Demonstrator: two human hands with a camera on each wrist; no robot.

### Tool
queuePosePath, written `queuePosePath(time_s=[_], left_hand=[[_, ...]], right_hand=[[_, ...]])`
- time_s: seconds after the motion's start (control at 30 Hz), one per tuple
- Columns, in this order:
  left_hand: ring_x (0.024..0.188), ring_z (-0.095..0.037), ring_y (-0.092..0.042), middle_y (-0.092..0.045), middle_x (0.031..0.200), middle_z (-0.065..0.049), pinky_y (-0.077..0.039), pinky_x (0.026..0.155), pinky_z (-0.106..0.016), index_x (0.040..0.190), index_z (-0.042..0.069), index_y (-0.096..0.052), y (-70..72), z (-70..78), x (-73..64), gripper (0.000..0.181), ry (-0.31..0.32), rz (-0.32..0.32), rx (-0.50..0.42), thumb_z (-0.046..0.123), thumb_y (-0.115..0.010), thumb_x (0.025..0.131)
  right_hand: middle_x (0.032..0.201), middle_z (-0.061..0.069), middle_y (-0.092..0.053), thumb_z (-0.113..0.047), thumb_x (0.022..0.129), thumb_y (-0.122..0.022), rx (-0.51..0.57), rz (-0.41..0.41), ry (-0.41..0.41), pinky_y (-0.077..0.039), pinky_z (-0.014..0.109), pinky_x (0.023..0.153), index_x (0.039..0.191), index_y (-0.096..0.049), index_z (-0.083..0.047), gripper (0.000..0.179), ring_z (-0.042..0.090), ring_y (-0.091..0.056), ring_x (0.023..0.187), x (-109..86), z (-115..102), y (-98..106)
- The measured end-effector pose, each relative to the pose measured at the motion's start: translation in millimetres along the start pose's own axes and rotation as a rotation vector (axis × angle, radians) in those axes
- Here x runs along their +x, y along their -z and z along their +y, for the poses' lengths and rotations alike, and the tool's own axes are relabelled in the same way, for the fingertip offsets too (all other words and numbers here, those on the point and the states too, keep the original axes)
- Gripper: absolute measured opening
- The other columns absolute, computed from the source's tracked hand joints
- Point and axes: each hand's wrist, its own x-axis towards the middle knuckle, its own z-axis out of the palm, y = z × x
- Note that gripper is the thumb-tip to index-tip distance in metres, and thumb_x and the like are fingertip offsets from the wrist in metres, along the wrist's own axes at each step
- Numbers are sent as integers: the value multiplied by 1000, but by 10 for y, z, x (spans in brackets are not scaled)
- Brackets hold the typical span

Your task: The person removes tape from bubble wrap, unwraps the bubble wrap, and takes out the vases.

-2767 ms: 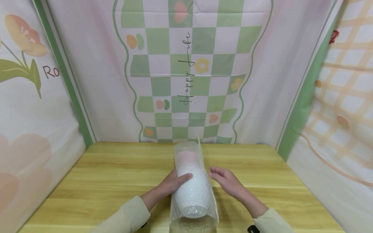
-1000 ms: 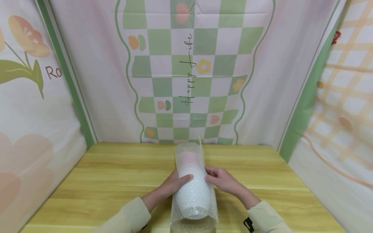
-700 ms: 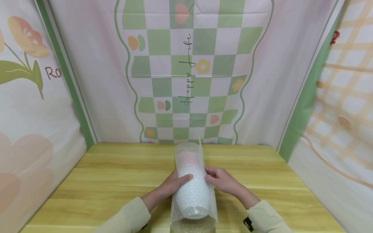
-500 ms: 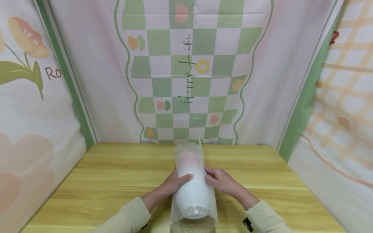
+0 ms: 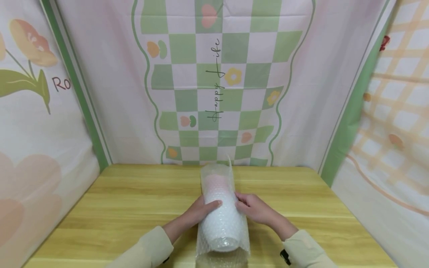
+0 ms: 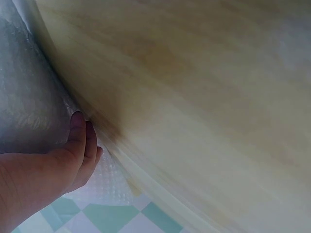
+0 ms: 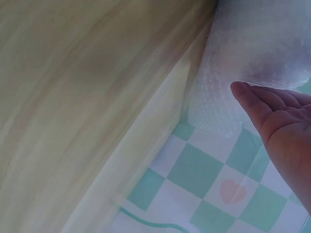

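A white, rounded object with a pinkish far end lies lengthwise at the middle of the table, rolled in clear bubble wrap (image 5: 222,223). What it is cannot be told through the wrap. From the left, my left hand (image 5: 199,210) grips the roll, thumb over its top and fingers down its side. In the left wrist view, the left fingertips (image 6: 77,119) are at the wrap's lower edge by the table. My right hand (image 5: 254,208) holds the right side of the wrap between thumb and fingers. The right wrist view shows that hand (image 7: 282,114) right against the bubble wrap (image 7: 221,97).
The wood-grain table (image 5: 134,190) extends to both sides of the roll. A green-and-white checked cloth (image 5: 207,130) hangs behind it, with printed cloths at left (image 5: 43,149) and right (image 5: 385,160). The wrap projects past the object at both ends, and a loose edge stands up at the far end.
My right hand has moved left from beside the roll and taken hold of the wrap's right side. My left hand has kept its grip, and the roll has stayed nearly in place.
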Motion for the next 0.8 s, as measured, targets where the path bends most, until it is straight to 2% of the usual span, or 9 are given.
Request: queuePosePath(time_s=[0.23, 0.8], left_hand=[[109, -31, -56, -55, 122, -15, -49, 89, -50, 143, -3, -34, -8, -8, 5, 73, 3, 6, -1, 41, -62, 93], [107, -30, -57, -56, 120, -15, -50, 89, -48, 141, -3, -36, -11, 27, -4, 73, -2, 5, 4, 44, -62, 93]], right_hand=[[142, 31, -40, -16, 104, -45, -10, -3, -3, -40, 48, 102, 139, -37, 17, 48, 41, -40, 131, -3, 7, 14], [143, 29, -40, -17, 105, -41, 12, -1, -27, -38, 50, 103, 139, -39, 14, 47, 40, -37, 133, -1, 12, 21]])
